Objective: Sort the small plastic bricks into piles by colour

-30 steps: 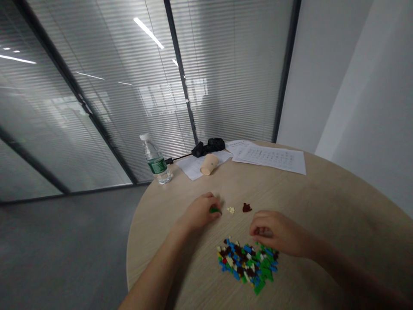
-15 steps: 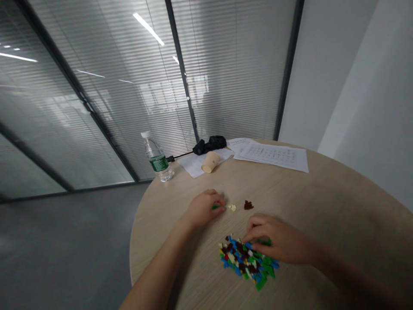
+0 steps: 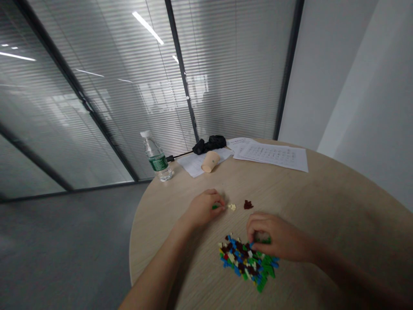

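Note:
On the round wooden table (image 3: 322, 206), my left hand (image 3: 203, 209) rests curled, its fingertips pinched on a small green brick (image 3: 215, 206). Just right of it lie a few cream bricks (image 3: 231, 207) and a small clump of dark brown bricks (image 3: 248, 205). My right hand (image 3: 277, 239) sits at the top edge of a heap of blue, green, brown and cream bricks (image 3: 247, 262), fingers curled down over green pieces; whether it holds one I cannot make out.
At the table's far side stand a water bottle (image 3: 156, 157), a tipped paper cup (image 3: 210, 162), a black bundle with a cable (image 3: 209, 143) and printed sheets (image 3: 274, 155). Glass walls with blinds rise behind. The table's left edge drops to grey floor.
My right hand moved down from above the heap onto its top edge, then drew its fingers in over green pieces. My left hand stayed put with the green brick.

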A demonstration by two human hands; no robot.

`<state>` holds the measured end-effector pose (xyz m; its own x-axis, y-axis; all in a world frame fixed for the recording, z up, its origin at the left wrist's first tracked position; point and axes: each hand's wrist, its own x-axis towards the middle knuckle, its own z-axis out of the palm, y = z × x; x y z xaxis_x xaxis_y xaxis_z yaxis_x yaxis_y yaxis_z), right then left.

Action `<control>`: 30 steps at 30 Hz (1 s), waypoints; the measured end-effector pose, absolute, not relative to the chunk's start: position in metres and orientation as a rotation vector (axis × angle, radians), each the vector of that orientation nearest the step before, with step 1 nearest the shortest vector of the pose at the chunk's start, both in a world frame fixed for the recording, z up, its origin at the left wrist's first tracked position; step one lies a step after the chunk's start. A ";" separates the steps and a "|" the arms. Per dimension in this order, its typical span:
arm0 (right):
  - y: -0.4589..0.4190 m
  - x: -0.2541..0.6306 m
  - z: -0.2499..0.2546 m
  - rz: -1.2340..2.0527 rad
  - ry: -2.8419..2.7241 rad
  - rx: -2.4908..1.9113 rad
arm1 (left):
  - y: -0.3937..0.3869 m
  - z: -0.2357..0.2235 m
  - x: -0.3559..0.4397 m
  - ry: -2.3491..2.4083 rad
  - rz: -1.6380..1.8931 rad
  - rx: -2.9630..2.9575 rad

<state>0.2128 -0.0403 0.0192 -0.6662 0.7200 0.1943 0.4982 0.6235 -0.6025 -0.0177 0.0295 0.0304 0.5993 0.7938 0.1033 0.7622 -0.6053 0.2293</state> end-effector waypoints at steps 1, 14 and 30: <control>-0.040 0.213 0.019 0.714 -2.419 -0.963 | 0.030 0.030 -0.018 1.307 0.282 2.667; -0.031 0.219 0.014 0.533 -2.234 -1.080 | 0.030 0.028 -0.020 1.327 0.282 2.575; -0.027 0.221 0.011 0.451 -2.265 -1.071 | 0.032 0.026 -0.020 1.299 0.304 2.542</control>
